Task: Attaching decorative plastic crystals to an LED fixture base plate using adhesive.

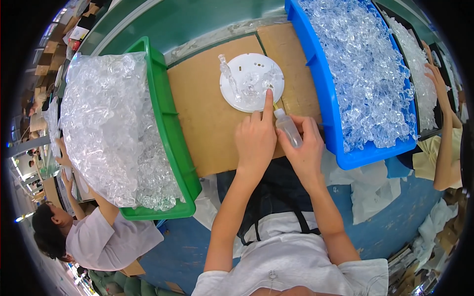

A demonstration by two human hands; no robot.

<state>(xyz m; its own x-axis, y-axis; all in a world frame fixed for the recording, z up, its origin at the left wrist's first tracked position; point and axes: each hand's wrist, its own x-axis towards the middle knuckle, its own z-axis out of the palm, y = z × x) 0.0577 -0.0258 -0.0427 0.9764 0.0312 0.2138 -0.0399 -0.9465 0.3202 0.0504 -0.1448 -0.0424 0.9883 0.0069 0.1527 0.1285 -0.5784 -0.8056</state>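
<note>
My left hand (256, 137) reaches over a round white plate (249, 60) with its index finger stretched out and the other fingers curled. The fingertip touches, or nearly touches, a clear plastic piece (270, 79) at the plate's right side. A small translucent squeeze bottle (291, 132) with a thin nozzle is gripped in my right hand (308, 153). Its nozzle points up toward the plate's lower right edge, close to my left index finger. A longer clear stem-like piece (226, 71) lies along the plate's left part, and other clear bits (251, 85) are in its middle.
Cardboard (197, 116) covers the bench under the plate. On the left stands a green bin (168, 113) with a bag (106, 123) and loose clear pieces. A blue bin (326, 103) heaped with clear pieces is on the right. Co-workers (106, 241) are at both sides.
</note>
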